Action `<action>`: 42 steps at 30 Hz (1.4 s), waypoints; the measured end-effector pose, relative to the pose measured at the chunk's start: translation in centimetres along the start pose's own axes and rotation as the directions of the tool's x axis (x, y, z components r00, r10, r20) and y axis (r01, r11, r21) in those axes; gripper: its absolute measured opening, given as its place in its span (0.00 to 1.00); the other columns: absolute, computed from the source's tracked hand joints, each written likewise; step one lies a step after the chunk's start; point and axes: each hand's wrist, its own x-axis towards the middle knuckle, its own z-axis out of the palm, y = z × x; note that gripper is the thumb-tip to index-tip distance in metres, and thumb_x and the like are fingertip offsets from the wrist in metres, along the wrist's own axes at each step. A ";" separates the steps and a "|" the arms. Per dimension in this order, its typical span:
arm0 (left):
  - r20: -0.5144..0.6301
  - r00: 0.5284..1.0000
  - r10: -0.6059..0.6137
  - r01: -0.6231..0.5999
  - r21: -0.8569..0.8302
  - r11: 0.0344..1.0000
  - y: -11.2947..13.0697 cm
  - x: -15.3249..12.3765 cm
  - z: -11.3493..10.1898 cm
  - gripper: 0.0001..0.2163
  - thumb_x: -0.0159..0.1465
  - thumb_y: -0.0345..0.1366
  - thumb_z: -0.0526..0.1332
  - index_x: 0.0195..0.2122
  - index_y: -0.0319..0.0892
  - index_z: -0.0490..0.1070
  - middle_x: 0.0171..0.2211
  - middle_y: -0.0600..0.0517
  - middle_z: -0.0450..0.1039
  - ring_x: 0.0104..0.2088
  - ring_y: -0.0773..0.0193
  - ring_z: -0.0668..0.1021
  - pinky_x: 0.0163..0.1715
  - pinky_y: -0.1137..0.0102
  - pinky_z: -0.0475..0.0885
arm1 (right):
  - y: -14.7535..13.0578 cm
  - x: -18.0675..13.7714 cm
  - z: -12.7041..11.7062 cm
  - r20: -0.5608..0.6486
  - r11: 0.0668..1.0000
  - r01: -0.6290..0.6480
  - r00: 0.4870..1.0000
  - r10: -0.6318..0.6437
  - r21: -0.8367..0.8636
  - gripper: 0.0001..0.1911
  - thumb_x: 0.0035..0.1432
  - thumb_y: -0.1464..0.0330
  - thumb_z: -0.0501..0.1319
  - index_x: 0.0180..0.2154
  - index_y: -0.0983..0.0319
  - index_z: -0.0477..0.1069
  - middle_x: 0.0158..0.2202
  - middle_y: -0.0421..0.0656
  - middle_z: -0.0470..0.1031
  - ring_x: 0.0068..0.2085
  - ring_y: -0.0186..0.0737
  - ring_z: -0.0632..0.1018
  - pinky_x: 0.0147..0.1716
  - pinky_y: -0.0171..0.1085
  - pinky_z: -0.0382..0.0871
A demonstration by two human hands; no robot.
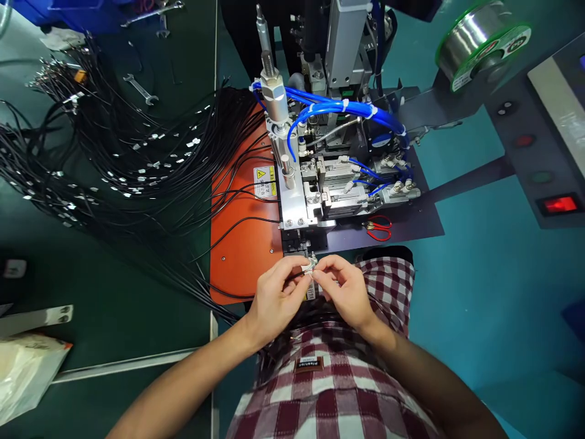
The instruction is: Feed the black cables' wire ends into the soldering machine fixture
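Observation:
Close to my body, at the front edge of the orange plate (242, 256), both hands meet fingertip to fingertip. A black cable (296, 276) runs into the pinch of my left hand (281, 296), its thin pale end sticking out past the fingers. My right hand (345, 289) is closed with thumb and forefinger pressed together at that same end. Fingers hide most of the cable tip. Just beyond stands the machine's black feed block (295, 241), under a metal press cylinder (276, 100). Several other black cables lead across the plate into the machine.
A large bundle of black cables (150, 164) with white tags covers the dark green table on the left. Wrenches (141, 89) lie behind it. Red-handled scissors (379, 227) rest right of the machine. A solder wire spool (479, 46) and a lit red switch (560, 204) are farther right.

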 end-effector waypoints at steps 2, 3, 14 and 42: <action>-0.025 0.991 0.133 -0.130 0.080 0.988 -0.2 0.0 0.0 0.07 0.63 0.32 0.60 0.43 0.42 0.71 0.35 0.51 0.72 0.33 0.67 0.74 0.32 0.74 0.70 | 0.0 0.2 0.0 0.091 0.975 -0.147 0.987 0.133 0.169 0.11 0.55 0.60 0.64 0.30 0.61 0.68 0.18 0.32 0.59 0.17 0.28 0.58 0.16 0.31 0.49; -0.032 0.982 0.184 -0.179 0.113 0.977 -0.2 0.0 0.0 0.07 0.63 0.31 0.60 0.42 0.42 0.72 0.35 0.50 0.73 0.33 0.66 0.74 0.34 0.73 0.70 | 0.0 0.4 0.0 0.126 0.956 -0.189 0.978 0.164 0.225 0.12 0.54 0.60 0.65 0.30 0.62 0.68 0.18 0.32 0.58 0.18 0.27 0.56 0.16 0.31 0.47; -0.077 0.993 -0.089 0.071 -0.214 0.974 0.5 0.6 -0.3 0.07 0.63 0.35 0.61 0.29 0.40 0.72 0.28 0.55 0.67 0.27 0.71 0.68 0.26 0.75 0.62 | -1.2 0.2 0.7 0.164 0.896 -0.282 0.957 0.239 0.342 0.11 0.49 0.64 0.68 0.26 0.65 0.70 0.15 0.31 0.60 0.17 0.24 0.57 0.16 0.29 0.46; 0.152 0.916 -0.372 0.389 -0.568 0.726 1.4 1.0 -1.8 0.11 0.56 0.40 0.68 0.31 0.37 0.72 0.19 0.57 0.65 0.18 0.77 0.61 0.18 0.78 0.52 | -1.6 0.3 1.4 0.178 0.970 -0.192 0.970 0.165 0.146 0.12 0.56 0.61 0.64 0.34 0.63 0.68 0.20 0.34 0.66 0.18 0.27 0.66 0.19 0.29 0.58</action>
